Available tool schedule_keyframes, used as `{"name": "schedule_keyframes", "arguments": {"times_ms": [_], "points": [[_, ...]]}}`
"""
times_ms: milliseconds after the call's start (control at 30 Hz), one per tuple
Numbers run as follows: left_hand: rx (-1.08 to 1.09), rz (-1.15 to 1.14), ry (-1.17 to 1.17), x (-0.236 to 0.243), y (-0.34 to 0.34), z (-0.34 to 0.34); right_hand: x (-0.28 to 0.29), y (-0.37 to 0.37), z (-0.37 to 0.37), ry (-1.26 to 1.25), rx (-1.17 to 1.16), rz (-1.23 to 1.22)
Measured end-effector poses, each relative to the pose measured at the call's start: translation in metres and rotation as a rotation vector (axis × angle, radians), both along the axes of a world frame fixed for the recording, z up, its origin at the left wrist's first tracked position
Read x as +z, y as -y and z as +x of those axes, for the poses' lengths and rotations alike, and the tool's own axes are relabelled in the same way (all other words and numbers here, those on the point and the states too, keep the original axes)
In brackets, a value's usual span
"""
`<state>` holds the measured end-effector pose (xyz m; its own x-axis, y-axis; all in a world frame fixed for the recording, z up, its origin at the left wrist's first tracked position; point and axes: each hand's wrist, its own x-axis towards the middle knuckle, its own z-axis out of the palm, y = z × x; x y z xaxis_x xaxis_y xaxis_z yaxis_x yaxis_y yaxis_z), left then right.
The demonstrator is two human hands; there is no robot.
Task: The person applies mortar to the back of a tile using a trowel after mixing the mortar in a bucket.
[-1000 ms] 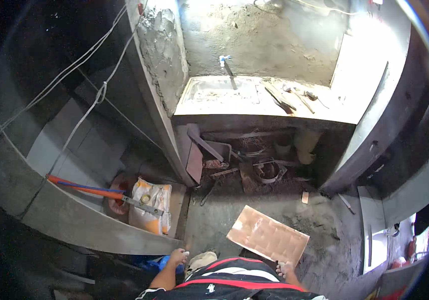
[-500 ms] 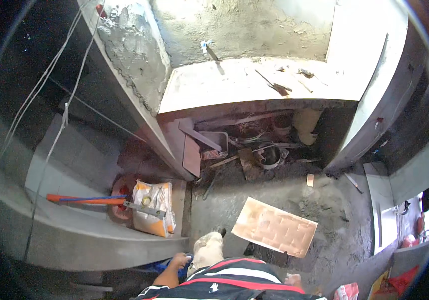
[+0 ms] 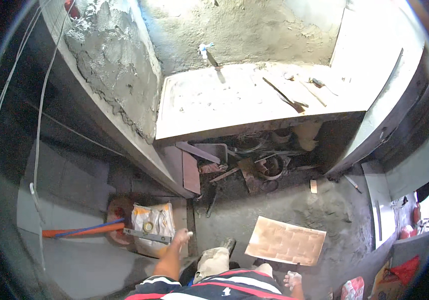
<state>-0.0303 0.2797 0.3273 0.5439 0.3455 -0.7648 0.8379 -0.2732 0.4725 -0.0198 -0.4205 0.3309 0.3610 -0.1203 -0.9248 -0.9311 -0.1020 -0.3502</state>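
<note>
My left hand (image 3: 180, 237) is stretched forward at the lower left, beside a white-and-orange sack (image 3: 155, 218). Its fingers are closed, and a small whitish tip shows at them; whether this is a held thing or a dusty finger I cannot make out. A grey spirit level (image 3: 147, 236) lies across the sack, with a roll of tape (image 3: 148, 226) at its edge. Low on the right hangs my right hand (image 3: 292, 280), whitened with dust, fingers loosely bent and apart, nothing visible in it. A flattened cardboard piece (image 3: 285, 241) lies on the floor ahead of it.
A white countertop (image 3: 199, 117) with a tap (image 3: 205, 50) and long tools (image 3: 283, 95) spans the back. Clutter and a bucket (image 3: 273, 169) fill the space beneath. An orange pipe (image 3: 84, 230) lies left; loose cables (image 3: 39, 130) hang there. A red-and-white bag (image 3: 352, 289) stands right.
My left hand has moved up and forward from beside my leg toward the sack. My right hand has come further into view. The view has shifted slightly.
</note>
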Motion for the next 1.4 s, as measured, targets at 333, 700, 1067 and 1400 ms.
{"name": "schedule_keyframes", "arguments": {"times_ms": [333,700,1067,1400], "points": [[0.242,-0.197,0.079,0.047,-0.012,0.051,-0.034,0.001,-0.009,-0.159,-0.281,0.181],[-0.273,-0.021,-0.246,0.020,-0.011,0.087,-0.075,-0.009,0.014,0.770,1.139,-0.614],[-0.029,-0.447,-0.141,0.012,-0.109,0.269,-0.042,-0.177,0.201,0.680,0.442,-0.281],[0.072,-0.274,-0.236,0.034,-0.159,0.315,0.092,-0.270,0.442,0.615,-0.524,-0.061]]}}
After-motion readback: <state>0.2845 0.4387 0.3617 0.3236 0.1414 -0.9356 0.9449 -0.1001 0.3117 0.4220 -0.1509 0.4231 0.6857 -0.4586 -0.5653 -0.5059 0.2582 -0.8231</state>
